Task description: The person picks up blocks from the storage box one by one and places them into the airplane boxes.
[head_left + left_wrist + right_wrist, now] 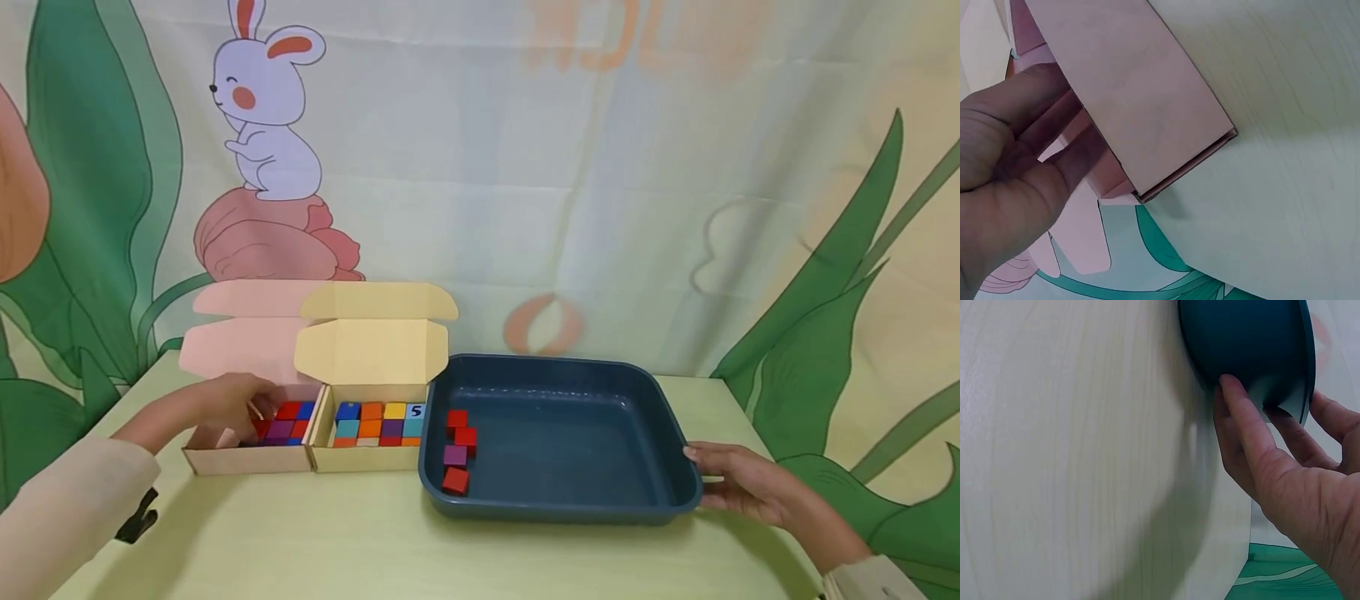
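My left hand reaches down into a pink cardboard box holding red, purple and blue cubes. Its fingertips are at the cubes on the left, beside a purple cube. In the left wrist view the front wall of the box hides the tips of the thumb and fingers, so a grasp cannot be made out. On the other side, my right hand holds the right end of a dark blue tray, thumb at the rim and fingers against the outer wall. Red cubes and one purple cube lie along the tray's left side.
A yellow cardboard box with its lid raised stands between the pink box and the tray. Rows of coloured cubes fill it, one marked 5. Behind the pale table hangs a printed curtain.
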Demonstrator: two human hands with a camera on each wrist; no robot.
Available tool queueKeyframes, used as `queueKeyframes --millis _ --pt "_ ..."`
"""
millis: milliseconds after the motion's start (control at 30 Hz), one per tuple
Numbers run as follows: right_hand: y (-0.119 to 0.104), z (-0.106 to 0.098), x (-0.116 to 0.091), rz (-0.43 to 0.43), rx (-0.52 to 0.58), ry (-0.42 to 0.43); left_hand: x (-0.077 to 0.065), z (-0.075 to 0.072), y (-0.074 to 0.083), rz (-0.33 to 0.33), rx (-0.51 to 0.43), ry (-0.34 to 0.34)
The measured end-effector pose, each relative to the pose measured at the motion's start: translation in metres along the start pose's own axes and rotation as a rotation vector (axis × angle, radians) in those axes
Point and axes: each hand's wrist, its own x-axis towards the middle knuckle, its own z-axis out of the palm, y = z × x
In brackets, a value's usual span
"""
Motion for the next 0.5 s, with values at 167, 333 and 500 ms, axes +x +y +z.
queueKeyframes --millis 167,333,500 --pt "-0.0013 -0.0022 0.0 -0.014 -0.008 -0.004 -0.0008 0.0008 -0.001 -0.012 -0.017 -0.011" --pt "-0.0019 -0.0007 0.0008 -0.011 0.001 0.009 -0.0025 0.002 -0.003 -0.018 -0.014 0.008" --pt "-0.0013 0.0003 0.0007 -0.012 0.006 0.002 -0.0034 0.0027 -0.0047 -0.015 -0.011 0.012"
